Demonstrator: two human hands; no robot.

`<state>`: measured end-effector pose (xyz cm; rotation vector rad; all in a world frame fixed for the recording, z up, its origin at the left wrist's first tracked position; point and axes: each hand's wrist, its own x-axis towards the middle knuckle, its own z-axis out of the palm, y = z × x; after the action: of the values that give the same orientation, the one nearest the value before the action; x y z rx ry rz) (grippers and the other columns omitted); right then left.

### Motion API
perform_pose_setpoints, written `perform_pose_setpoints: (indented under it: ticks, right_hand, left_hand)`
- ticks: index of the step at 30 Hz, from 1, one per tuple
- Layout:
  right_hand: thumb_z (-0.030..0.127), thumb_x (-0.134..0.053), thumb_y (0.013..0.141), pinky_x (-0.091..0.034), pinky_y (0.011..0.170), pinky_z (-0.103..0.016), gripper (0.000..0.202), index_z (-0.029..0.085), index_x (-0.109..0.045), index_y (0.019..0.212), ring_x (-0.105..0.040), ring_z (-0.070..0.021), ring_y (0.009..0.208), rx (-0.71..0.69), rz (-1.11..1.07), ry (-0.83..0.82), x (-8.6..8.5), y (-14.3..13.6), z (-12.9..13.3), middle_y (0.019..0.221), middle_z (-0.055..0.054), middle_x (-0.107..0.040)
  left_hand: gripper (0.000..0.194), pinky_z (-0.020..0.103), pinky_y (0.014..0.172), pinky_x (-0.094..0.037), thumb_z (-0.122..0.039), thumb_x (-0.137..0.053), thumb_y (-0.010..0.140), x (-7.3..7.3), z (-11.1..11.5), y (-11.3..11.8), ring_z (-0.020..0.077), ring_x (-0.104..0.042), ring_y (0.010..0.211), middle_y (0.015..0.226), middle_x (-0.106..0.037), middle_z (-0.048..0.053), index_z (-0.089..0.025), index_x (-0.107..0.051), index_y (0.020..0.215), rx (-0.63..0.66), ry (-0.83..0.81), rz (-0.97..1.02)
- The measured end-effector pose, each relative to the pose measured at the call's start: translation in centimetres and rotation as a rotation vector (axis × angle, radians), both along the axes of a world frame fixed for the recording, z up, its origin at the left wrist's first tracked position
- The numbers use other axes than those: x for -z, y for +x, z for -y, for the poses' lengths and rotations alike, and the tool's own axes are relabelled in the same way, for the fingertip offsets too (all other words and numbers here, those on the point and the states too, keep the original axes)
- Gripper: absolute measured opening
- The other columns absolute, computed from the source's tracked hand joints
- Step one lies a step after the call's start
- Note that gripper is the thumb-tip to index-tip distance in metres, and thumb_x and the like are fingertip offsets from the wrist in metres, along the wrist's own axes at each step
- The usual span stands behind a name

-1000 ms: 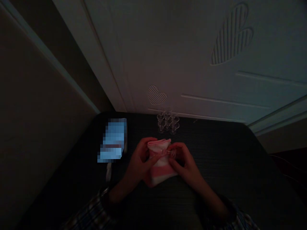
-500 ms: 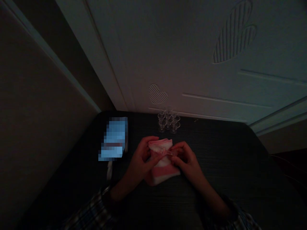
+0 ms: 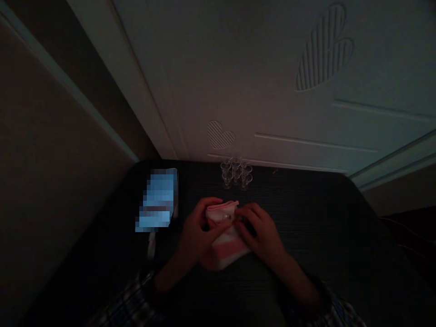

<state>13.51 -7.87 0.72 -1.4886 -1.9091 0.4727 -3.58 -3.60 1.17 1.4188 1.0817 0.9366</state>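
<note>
A folded pink and white striped cloth (image 3: 229, 249) is between my hands, low over the dark table. My left hand (image 3: 197, 229) grips its left side, fingers behind and thumb laid across the front. Against the cloth's upper part rests a small clear stemmed glass (image 3: 227, 217), dim and mostly covered by fingers. My right hand (image 3: 259, 230) is closed, its fingertips pinching the glass at the stem end.
Several small clear stemmed glasses (image 3: 236, 173) stand grouped at the back of the dark table (image 3: 293, 204). On the left is a lit, blurred-out screen (image 3: 156, 200), with a pale strap-like piece (image 3: 151, 245) below it. A white panel with heart reliefs (image 3: 259, 91) rises behind the table.
My right hand has moved inward over the glass, so its fingers now cover the stem and base that showed before. The view has shifted slightly; my left hand keeps its grip.
</note>
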Motion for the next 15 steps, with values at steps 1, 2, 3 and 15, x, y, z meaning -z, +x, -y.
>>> perform_pose_setpoints:
  ticks: [1, 2, 3, 15]
  right_hand:
    - [0.02, -0.049, 0.084, -0.04, 0.079, -0.032, 0.02, 0.022, -0.055, 0.103, -0.05, -0.0188, 0.09, 0.014, 0.026, 0.027, 0.06, -0.05, 0.03, 0.099, -0.006, -0.053]
    - [0.021, -0.049, 0.084, -0.04, 0.078, -0.033, 0.02, 0.021, -0.056, 0.102, -0.05, -0.0192, 0.09, 0.033, 0.049, 0.05, 0.12, -0.1, 0.07, 0.099, -0.007, -0.052]
    - [0.021, -0.05, 0.083, -0.04, 0.077, -0.033, 0.019, 0.021, -0.057, 0.101, -0.049, -0.0192, 0.088, 0.055, 0.067, 0.065, 0.18, -0.16, 0.11, 0.097, -0.007, -0.051]
    - [0.011, -0.056, 0.076, -0.031, 0.08, -0.033, 0.011, 0.021, -0.057, 0.081, -0.051, -0.0165, 0.083, 0.194, 0.049, 0.003, 0.32, 0.45, -0.71, 0.082, 0.0, -0.057]
  left_hand:
    - [0.045, 0.027, 0.073, -0.05, -0.026, -0.07, 0.064, -0.07, 0.06, -0.01, 0.0172, -0.061, 0.086, 0.098, -0.06, 0.001, -0.021, -0.049, 0.103, -0.003, 0.007, -0.025]
    - [0.044, 0.026, 0.072, -0.05, -0.026, -0.07, 0.064, -0.12, 0.13, -0.03, 0.0169, -0.061, 0.085, 0.097, -0.06, 0.001, -0.021, -0.05, 0.102, -0.004, 0.013, -0.051]
    - [0.042, 0.026, 0.071, -0.05, -0.025, -0.07, 0.064, -0.14, 0.19, -0.03, 0.0168, -0.061, 0.084, 0.096, -0.06, 0.001, -0.021, -0.051, 0.102, -0.003, 0.017, -0.073]
    - [0.047, 0.027, 0.077, -0.049, -0.022, -0.066, 0.068, 0.24, 0.06, 0.15, 0.0183, -0.06, 0.091, 0.103, -0.06, 0.003, -0.022, -0.047, 0.111, 0.083, 0.006, -0.062]
